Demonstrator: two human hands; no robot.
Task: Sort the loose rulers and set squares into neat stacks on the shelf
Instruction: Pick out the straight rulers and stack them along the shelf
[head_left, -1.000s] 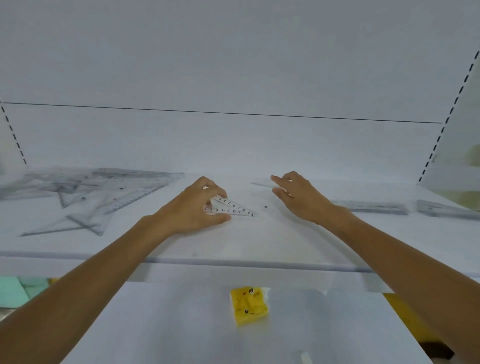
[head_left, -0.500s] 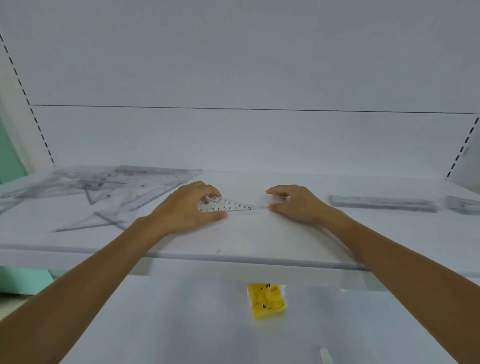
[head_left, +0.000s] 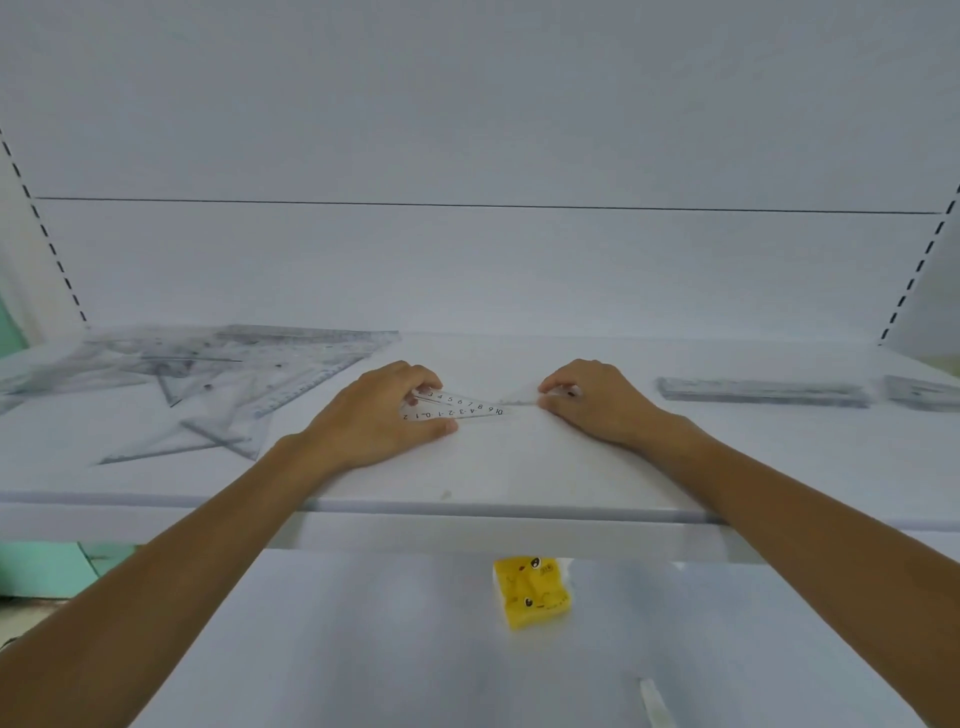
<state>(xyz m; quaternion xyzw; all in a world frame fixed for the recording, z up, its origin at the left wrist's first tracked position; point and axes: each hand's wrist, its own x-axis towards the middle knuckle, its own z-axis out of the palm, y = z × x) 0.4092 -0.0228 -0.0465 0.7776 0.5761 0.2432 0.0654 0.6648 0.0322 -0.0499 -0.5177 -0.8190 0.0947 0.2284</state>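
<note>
On the white shelf (head_left: 493, 467) a small clear set square (head_left: 457, 408) with black numbers lies flat in the middle. My left hand (head_left: 379, 415) grips its wide left end, fingers curled over the top edge and thumb under the near edge. My right hand (head_left: 592, 400) pinches a thin clear piece at the set square's pointed right tip; what that piece is I cannot tell. A loose heap of large clear set squares and rulers (head_left: 208, 384) lies to the left. Two neat stacks of clear rulers (head_left: 763, 392) (head_left: 922, 392) lie to the right.
The shelf's front lip (head_left: 467, 512) runs across under both forearms. A lower shelf (head_left: 415, 649) holds a yellow cartoon-face block (head_left: 532, 592) and a small white strip (head_left: 654, 701). Slotted uprights (head_left: 52, 244) (head_left: 919, 265) stand at both sides of the back panel.
My right hand has drawn in toward the set square's tip and its fingers have curled into a pinch. My left hand keeps its hold on the set square. The camera swung slightly left.
</note>
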